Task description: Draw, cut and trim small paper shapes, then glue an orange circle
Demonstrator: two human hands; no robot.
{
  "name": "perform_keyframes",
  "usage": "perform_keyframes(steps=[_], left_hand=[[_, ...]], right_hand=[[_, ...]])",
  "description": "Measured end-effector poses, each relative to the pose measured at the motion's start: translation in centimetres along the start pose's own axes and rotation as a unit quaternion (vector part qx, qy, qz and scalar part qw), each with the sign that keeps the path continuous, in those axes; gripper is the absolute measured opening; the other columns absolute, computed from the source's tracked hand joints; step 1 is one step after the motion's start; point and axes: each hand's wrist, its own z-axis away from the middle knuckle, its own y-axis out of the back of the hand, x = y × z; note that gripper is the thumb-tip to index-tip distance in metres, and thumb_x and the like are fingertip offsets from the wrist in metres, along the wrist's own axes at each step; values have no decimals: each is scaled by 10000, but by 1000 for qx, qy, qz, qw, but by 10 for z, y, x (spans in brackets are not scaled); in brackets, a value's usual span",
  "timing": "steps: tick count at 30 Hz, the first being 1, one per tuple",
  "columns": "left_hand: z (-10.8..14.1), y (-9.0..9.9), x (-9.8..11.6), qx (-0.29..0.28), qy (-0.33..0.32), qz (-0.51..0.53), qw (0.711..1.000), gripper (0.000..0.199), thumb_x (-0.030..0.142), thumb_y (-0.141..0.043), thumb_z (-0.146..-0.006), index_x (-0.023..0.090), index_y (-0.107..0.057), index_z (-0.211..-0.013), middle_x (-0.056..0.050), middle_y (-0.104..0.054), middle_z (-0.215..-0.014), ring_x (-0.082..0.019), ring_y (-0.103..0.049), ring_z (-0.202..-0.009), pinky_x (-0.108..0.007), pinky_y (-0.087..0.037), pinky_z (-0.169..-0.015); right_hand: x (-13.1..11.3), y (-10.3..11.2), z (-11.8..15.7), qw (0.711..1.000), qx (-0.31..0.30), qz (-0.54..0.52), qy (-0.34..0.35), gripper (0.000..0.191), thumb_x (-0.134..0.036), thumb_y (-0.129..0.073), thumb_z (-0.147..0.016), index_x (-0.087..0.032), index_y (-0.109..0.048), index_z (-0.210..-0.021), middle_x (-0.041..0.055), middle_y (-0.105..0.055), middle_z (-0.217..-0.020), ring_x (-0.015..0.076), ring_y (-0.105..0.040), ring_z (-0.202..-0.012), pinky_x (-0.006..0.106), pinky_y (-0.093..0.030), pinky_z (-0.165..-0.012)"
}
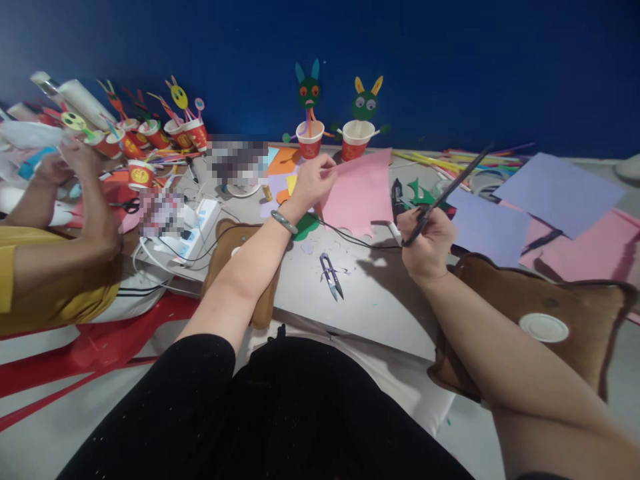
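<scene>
My left hand [316, 181] pinches the upper left edge of a pink paper sheet [360, 193], whose lower edge is cut unevenly. In my right hand [429, 243] is a pair of scissors [457, 183], fingers closed round the dark handles, blades pointing up and to the right, apart from the sheet. Thread snips [330, 275] lie on the table between my forearms, among small paper scraps. A green paper piece [306, 228] rests below my left wrist. Behind the pink sheet stand two red-and-white paper cups [310, 141] with green-faced figures.
Lilac sheets [560, 193] and pink paper lie at right, near straws. Brown cushions [480, 293] sit under my forearms. A white power strip [200, 230] with cables is at left. Beyond it, a person in a yellow sleeve [55, 280] works near more decorated cups [195, 135].
</scene>
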Motion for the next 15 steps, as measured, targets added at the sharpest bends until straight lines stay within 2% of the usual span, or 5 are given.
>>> perform_keyframes(steps=[2,5,8,11,15], left_hand=[[5,6,10,49,-16,42,998,138,170,-557,-1000,220,-676,-1048,-47,-714,-1129,-201,-671,-1175,-333,-502,-1050],[14,13,25,100,14,55,993,183,250,-538,-1059,250,-655,-1200,-64,-654,-1291,-235,-599,-1364,-361,-481,-1122],[18,18,32,129,45,61,989,191,350,-538,-1084,276,-633,-1231,-61,-618,-1350,-262,-545,-1440,-382,-483,-1139],[16,22,30,136,38,103,985,221,436,-505,-1101,274,-602,-1216,-49,-627,-1342,-250,-558,-1413,-402,-478,-1168],[10,26,20,132,-16,183,974,313,538,-400,-1118,273,-565,-1136,-40,-668,-1229,-201,-616,-1234,-417,-485,-1164]], right_hand=[[2,1,-2,999,28,-14,22,445,-602,-813,-765,-253,-551,-684,-22,-505,-632,147,-430,-613,359,-401,-659],[4,3,-6,997,58,-22,49,405,-551,-810,-821,-248,-577,-686,-30,-483,-598,141,-411,-574,357,-399,-634],[5,3,-12,994,91,-42,53,375,-525,-823,-820,-237,-613,-705,-19,-513,-617,136,-411,-558,347,-385,-607],[7,3,-18,991,122,-56,19,332,-503,-850,-759,-209,-701,-796,5,-588,-700,130,-430,-579,340,-381,-608],[11,1,-23,987,131,-88,-36,358,-489,-882,-682,-192,-750,-833,29,-637,-739,128,-419,-573,339,-335,-567]])
